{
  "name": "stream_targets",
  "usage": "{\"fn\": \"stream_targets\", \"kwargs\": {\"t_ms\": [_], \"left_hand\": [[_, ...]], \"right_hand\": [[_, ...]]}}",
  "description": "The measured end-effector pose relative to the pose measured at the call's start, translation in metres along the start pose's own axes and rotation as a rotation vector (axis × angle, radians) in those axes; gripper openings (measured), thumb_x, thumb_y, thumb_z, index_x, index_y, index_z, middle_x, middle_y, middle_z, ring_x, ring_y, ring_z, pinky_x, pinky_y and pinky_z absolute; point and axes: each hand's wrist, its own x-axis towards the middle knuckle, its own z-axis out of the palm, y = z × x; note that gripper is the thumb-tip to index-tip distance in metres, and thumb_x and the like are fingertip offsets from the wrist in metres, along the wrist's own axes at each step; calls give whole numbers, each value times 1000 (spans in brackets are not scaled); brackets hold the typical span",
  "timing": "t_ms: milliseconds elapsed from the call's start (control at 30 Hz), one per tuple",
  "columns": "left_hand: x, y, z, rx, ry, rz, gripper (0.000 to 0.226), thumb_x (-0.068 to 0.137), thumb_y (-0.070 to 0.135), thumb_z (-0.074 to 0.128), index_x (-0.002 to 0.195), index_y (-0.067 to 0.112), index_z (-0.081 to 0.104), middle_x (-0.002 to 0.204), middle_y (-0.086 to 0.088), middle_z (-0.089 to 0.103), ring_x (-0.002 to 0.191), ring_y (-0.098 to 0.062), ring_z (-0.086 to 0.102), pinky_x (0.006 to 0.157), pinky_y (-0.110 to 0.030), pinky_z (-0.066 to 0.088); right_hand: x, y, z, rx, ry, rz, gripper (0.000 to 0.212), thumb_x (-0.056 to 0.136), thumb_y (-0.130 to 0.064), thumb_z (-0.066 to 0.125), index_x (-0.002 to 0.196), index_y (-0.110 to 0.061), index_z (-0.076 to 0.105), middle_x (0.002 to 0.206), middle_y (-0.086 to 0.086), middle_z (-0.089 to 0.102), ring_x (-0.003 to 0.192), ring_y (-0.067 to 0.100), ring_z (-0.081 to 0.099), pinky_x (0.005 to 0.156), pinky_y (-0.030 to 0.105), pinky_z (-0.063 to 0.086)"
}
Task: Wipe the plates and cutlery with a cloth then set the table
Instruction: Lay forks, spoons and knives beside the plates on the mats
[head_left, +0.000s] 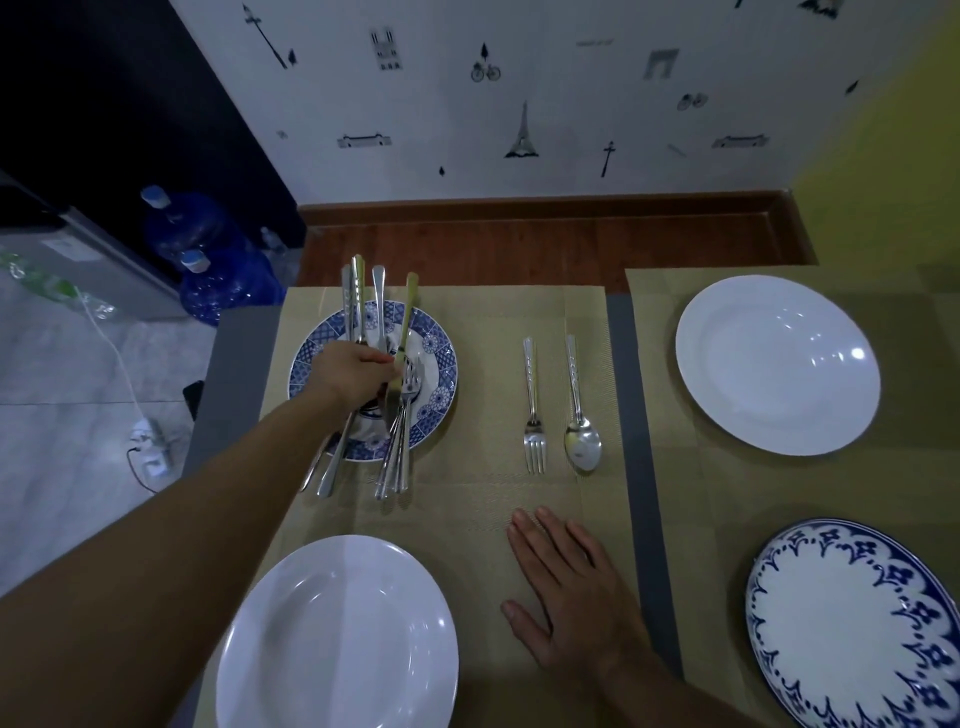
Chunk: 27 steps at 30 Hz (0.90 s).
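Reaching forward and to the left, my left hand (353, 371) is curled tight around a bundle of cutlery (397, 441), knuckles up, with the bare forearm running straight out from the lower left corner. Handles fan out past the fist towards the wall and more ends hang below it. I can make out a fork head beside the fingers, but the pieces overlap too much for me to count them. The bundle is over the blue patterned plate (441, 364) at the far left of the left placemat (493, 499). Whether its lower ends touch the plate or the mat I cannot tell, and hand and metal hide most of the plate's centre.

My right hand (566, 597) lies palm down on the same mat, fingers straight and a little spread, thumb out to the left, holding nothing. Its wrist runs off the bottom edge.

Beyond it a fork (532, 410) and a spoon (579, 415) lie side by side, not touching, handles towards the wall. The near white plate (337, 639) sits at the mat's near left, its lower rim cut off. Across a grey strip of table (631, 415), the right placemat (701, 483) carries the far white plate (776, 364) and, nearer me, a blue-edged plate (852, 634) clipped by the right and bottom edges. On the dim floor to the left stand blue water bottles (208, 249).
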Motion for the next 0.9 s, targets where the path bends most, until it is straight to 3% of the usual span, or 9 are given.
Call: {"fn": "stream_targets", "kwargs": {"t_ms": [267,367,433,500,600,733,833,900], "left_hand": [[-2,0,-3,-90,34,-12,19,86,15,76,103,7,76,97,-11,75,87,-27,72,88,-39,59],[-7,9,-3,-124,104,35,5,88,14,74,93,13,76,88,-12,76,76,-25,74,80,-35,61],[-11,18,2,-149,89,79,11,89,14,74,79,19,75,75,-15,75,64,-26,72,68,-34,62],[-13,25,11,-190,54,92,2,87,14,76,86,14,77,76,-15,74,63,-25,68,69,-36,61],[-19,38,35,-198,-33,105,16,86,12,77,100,6,74,82,-10,74,70,-22,71,71,-28,62],[-29,44,69,-56,-83,199,9,86,18,78,93,13,77,81,-3,75,77,-19,74,80,-36,61],[-38,41,88,51,-76,241,10,88,20,75,88,9,77,70,1,71,65,-10,69,68,-29,57],[-41,39,96,139,-58,245,12,88,22,75,87,10,77,71,0,71,66,-12,69,66,-29,57]], "right_hand": [[-1,1,3,19,5,1,76,94,-59,52,156,-16,42,165,-1,33,155,18,26,121,41,24],[0,0,2,9,8,-1,75,95,-60,51,156,-16,42,165,-1,34,154,19,27,120,42,26],[0,0,1,6,12,-3,75,94,-59,52,155,-16,44,165,0,35,153,20,30,118,43,27],[0,0,1,9,14,-7,75,93,-59,53,155,-16,44,164,0,35,153,20,31,117,43,29],[1,0,3,29,14,-8,76,94,-58,54,155,-16,43,166,-2,32,155,19,27,120,41,26],[0,1,1,42,-9,-1,77,95,-58,53,158,-17,38,168,-4,26,157,18,20,122,42,23],[0,0,1,57,-18,3,76,96,-59,50,158,-17,37,168,-4,27,157,18,20,120,44,25],[0,1,2,61,-11,1,75,97,-59,50,158,-18,38,168,-3,28,156,18,21,120,44,27]]}}
